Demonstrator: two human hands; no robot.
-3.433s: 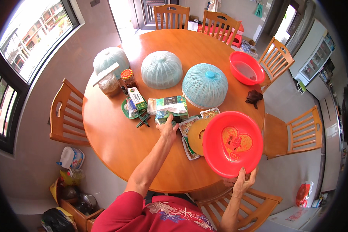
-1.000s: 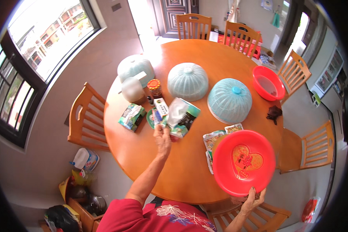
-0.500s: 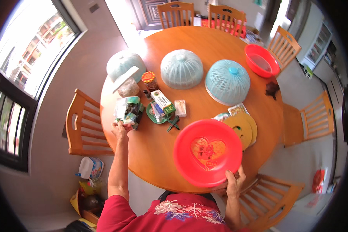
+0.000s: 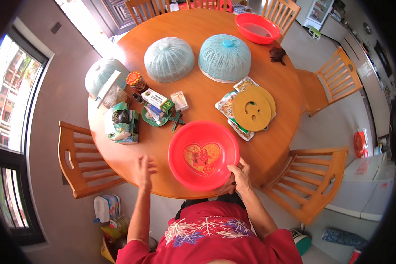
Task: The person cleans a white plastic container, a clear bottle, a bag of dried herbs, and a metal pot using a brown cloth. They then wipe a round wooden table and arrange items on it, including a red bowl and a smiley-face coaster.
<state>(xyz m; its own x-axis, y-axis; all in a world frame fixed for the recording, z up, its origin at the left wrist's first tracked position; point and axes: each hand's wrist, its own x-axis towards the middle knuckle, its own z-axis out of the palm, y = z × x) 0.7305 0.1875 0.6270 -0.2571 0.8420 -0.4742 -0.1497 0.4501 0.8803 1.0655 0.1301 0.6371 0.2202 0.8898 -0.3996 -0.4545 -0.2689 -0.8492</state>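
Note:
A red plastic basin (image 4: pixel 229 145) with a yellow heart pattern on its bottom is tilted toward me at the table's near edge. My right hand (image 4: pixel 240 175) grips its lower right rim, thumb on top and the other fingers partly hidden beneath. Off to the basin's left, my left hand (image 4: pixel 146 170) hangs in the air with its fingers apart and nothing in them. Nearest to it on the table is a green and white tissue pack (image 4: pixel 119 122). Close by, a green plate (image 4: pixel 150 118) bears small boxes, with a dark green cross-shaped piece (image 4: pixel 177 119) alongside.
Three mesh food covers (image 4: pixel 225 57) stand on the round wooden table (image 4: pixel 198 99). A lidded jar (image 4: pixel 136 82) is at the left. Yellow round mats (image 4: pixel 251 110) lie on packets at the right. Another red basin (image 4: pixel 257 28) sits far right. Wooden chairs (image 4: pixel 306 180) surround the table.
My left hand has let go of the tissue pack and drawn back toward me, its fingers spreading. The red basin has come nearer my middle in my right hand. The view has shifted to the right.

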